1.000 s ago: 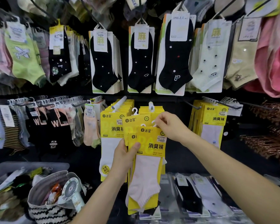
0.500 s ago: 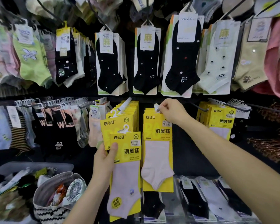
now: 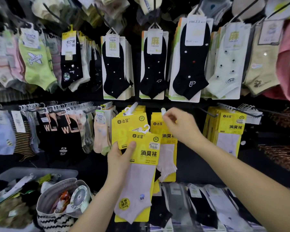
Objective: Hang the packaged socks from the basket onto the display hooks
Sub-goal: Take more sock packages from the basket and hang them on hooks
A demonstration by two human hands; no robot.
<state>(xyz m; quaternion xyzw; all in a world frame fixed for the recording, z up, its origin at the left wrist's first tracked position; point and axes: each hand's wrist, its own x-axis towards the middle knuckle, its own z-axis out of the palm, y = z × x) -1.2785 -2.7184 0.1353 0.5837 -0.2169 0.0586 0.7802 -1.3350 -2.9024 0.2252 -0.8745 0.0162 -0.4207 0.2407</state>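
A yellow front pack (image 3: 141,178), in which a pale pink ankle sock is shown, is held in the left grip (image 3: 120,158), with the thumb pressed on its card. A rear pack (image 3: 124,129) of the same yellow make is clasped behind it in the same grip, fanned out up and to the left.

Up and to the right of the left grip, the right grip (image 3: 179,129) is closed by its fingertips on the top edge of a hanging pack (image 3: 167,158). A white tip (image 3: 163,111) is seen at those fingertips; whether it is the pack's hanger or the peg's end cannot be told. The lower left of this pack is covered by the front pack.

Straight above the left grip, a white display peg (image 3: 134,106) is loaded with a row of yellow packs (image 3: 141,113). Well to the right of the right grip, further yellow packs (image 3: 231,129) are hung.

Below and to the left of the left grip, a zigzag-patterned basket (image 3: 45,218) is set, and a small white fan (image 3: 79,196) is lodged in it. High above both grips, black ankle socks (image 3: 115,69) are displayed on white cards.
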